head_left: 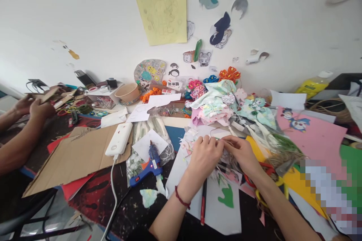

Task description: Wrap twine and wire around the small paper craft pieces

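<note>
My left hand [207, 151] and my right hand [241, 151] meet above a large white paper sheet [226, 223]. The fingers of both are closed together at one spot, and what they pinch is small and mostly covered by them. A thin strand or edge shows near the fingertips, too small to name. Below the hands lie paper and fabric scraps, a green cut-out piece [226, 197] and a dark red pencil [203, 205]. Left of my left forearm a blue glue gun [147, 173] rests on its side, its nozzle over a small white paper [145, 145].
A white power strip [118, 141] lies on cardboard [82, 158], its cable running toward me. Folded patterned fabric [216, 107] is piled behind my hands. Red-handled scissors [266, 169] sit beside my right forearm. At left, another person's hands [42, 107] hold brown material.
</note>
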### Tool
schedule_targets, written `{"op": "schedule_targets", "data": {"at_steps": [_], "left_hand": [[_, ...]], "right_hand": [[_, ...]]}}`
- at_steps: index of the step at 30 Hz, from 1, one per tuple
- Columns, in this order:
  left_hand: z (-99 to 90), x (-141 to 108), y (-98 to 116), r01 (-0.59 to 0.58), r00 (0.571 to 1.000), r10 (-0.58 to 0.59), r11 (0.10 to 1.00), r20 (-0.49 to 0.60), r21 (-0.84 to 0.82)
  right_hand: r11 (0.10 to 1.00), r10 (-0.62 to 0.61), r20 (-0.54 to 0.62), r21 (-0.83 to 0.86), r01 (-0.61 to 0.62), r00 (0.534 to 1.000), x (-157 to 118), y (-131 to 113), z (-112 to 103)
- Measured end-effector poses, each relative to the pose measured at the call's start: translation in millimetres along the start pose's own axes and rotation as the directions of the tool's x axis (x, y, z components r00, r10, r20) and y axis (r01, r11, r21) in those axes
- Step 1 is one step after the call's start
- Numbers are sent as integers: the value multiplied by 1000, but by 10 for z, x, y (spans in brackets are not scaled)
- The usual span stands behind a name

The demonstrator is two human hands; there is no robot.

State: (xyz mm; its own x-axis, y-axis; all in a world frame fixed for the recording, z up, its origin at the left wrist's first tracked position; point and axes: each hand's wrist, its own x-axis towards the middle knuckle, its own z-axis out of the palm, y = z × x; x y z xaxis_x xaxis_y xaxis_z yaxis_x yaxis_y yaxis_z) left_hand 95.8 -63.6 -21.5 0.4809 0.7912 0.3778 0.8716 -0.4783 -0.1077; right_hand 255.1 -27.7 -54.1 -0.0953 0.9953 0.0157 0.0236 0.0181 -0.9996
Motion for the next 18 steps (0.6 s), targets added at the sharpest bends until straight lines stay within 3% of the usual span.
{"op": "schedule_targets", "data": {"at_steps": [5,9,14,18], "left_hand": [[-36,18,18,-61,997,60,998,52,12],[-72,35,7,-102,990,106,993,90,-53],[-20,133,-69,7,991,14,988,133,-154],[197,388,-86,63,986,-36,983,161,-170]], "right_hand": [[995,76,38,68,-78,996,26,46,-45],[990,105,-13,94,-103,994,32,55,-44],[980,99,-240,190,-53,966,27,49,-72],[956,64,-494,280,89,867,56,17,-258]]}}
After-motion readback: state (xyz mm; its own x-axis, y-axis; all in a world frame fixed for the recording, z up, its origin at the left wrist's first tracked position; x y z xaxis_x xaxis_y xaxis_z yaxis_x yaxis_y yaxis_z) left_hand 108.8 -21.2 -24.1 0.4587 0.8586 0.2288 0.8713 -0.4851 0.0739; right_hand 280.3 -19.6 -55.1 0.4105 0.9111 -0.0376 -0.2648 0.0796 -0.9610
